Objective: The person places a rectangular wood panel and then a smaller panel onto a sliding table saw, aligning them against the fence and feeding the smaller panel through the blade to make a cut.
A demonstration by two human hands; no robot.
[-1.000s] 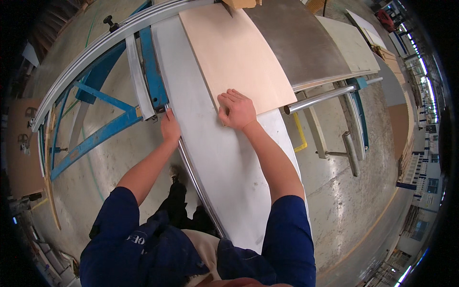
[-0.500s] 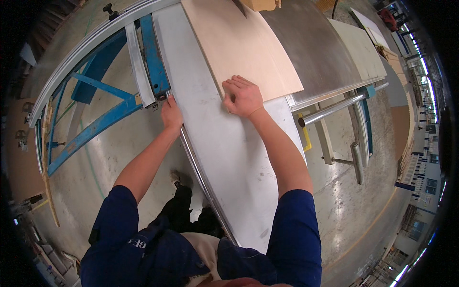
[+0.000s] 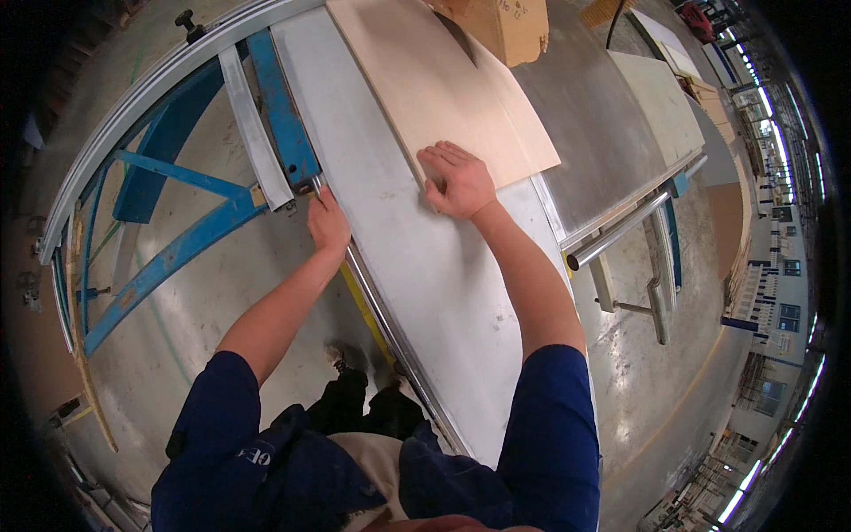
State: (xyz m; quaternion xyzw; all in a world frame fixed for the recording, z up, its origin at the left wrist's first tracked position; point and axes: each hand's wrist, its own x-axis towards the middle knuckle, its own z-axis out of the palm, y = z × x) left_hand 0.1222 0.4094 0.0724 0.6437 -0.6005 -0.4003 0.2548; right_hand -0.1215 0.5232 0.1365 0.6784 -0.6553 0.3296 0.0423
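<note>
A pale wooden panel [image 3: 443, 93] lies flat on the long grey metal table [image 3: 434, 310] of a saw-like machine. My right hand [image 3: 459, 182] holds the panel at its near edge, fingers laid over the top and thumb bent down at the edge. At the table's left side, my left hand [image 3: 328, 222] is closed round the metal rail [image 3: 310, 185], beside the blue support arm [image 3: 282, 115]. Over the far part of the panel sits a wooden block-like cover [image 3: 510, 31], with a narrow dark shape at its left whose kind I cannot make out.
A blue frame [image 3: 168, 239] with a curved silver fence [image 3: 97, 155] spreads out to the left. Right of the panel lies a dark metal tabletop [image 3: 589, 115], with a round metal bar [image 3: 620, 232] along its near end. The concrete floor [image 3: 266, 301] shows on both sides.
The panel and table have slid forward with both hands, so the wooden cover now stands farther over the panel. The dark tabletop and its bar appear nearer to me. Both hands keep their holds.
</note>
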